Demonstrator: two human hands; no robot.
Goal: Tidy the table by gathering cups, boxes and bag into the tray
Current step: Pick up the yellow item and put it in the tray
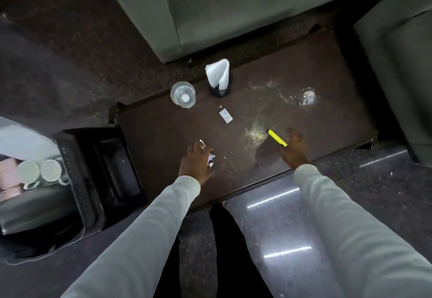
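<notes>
At the far left, off the worktop, a dark rectangular tray point(79, 194) with a ribbed rim sits low beside the person. It holds two pale round cups point(39, 172) side by side, rims up, and two pink box-like shapes point(9, 176) at its left end; blur keeps me from telling more of them. Between the tray and the worktop stands a dark open-topped bin point(117, 169), its inside too dark to read.

The dark brown rectangular worktop point(163, 134) carries one clear drinking glass point(183, 94) near its far-left corner, upright, with a little clear liquid in it. Just beside it to the right, at the far edge, a black round holder point(220, 90) holds white folded paper napkins point(218, 72) standing up. Nearer the middle lies one small white sachet point(225, 115), flat, apart from everything else.

The left hand point(195, 161) hovers over the near-left part of the worktop, its fingers point(201, 149) clenched around crumpled white paper scraps point(210, 159), a bit of which pokes out above the knuckles. A yellowish smeared spill point(254, 134) marks the middle of the worktop. Right of it, one yellow highlighter pen point(277, 137) lies slanted near the near edge, its lower end touching or just at the right hand point(293, 149), whose fingers are spread loose and released, grasping nothing. Further right, towards the far-right corner, there is one wet shiny patch point(307, 97). Grey upholstered seats point(210, 12) flank the worktop's far side and right end.
</notes>
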